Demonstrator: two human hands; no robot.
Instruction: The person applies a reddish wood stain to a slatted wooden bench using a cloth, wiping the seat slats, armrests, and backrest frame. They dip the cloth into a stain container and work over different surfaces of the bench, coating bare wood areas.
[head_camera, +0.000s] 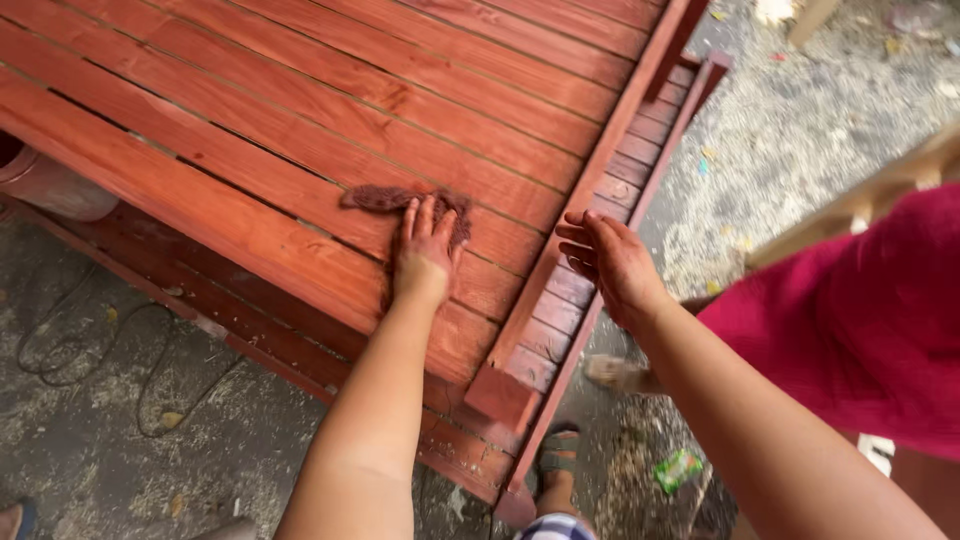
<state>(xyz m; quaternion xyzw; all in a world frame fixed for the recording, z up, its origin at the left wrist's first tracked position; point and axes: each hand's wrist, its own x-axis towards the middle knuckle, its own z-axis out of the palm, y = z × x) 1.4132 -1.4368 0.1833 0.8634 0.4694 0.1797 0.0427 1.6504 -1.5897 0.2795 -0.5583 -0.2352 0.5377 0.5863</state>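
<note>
Seen from above: left hand (424, 255) pressed flat on a reddish-brown rag (400, 203), fingers (428, 216) stretched out and close together, palm down, not clenched. Rag bunched on the red-stained slatted wood surface (300, 110), roughly mid-frame, one end trailing left across a plank, the other end hidden under the hand. Right hand (610, 262) just beside the raised side rail (600, 170), fingers loosely curled and slightly apart, tips at or near the rail's edge; contact hard to make out, nothing held. Small green wrapper (677, 469) crumpled on the gravelly ground (800, 130) at lower right, near scattered debris; print too small to read. Specks of yellow and blue litter further up the ground at right. Second slatted panel (570, 300) leaning beside the rail, lower end cut off by the bottom edge. Foot in a sandal (557, 462) below the panel's end; another foot (618, 374) partly hidden behind the right forearm. Magenta garment (860, 320) filling the right edge, cut off by the frame. Pale wooden piece (880, 195) slanting in from upper right, blurred. Dark cable (90, 350) looped on the concrete at lower left. Rounded pinkish object (50, 185) tucked under the surface's left edge, mostly hidden
</note>
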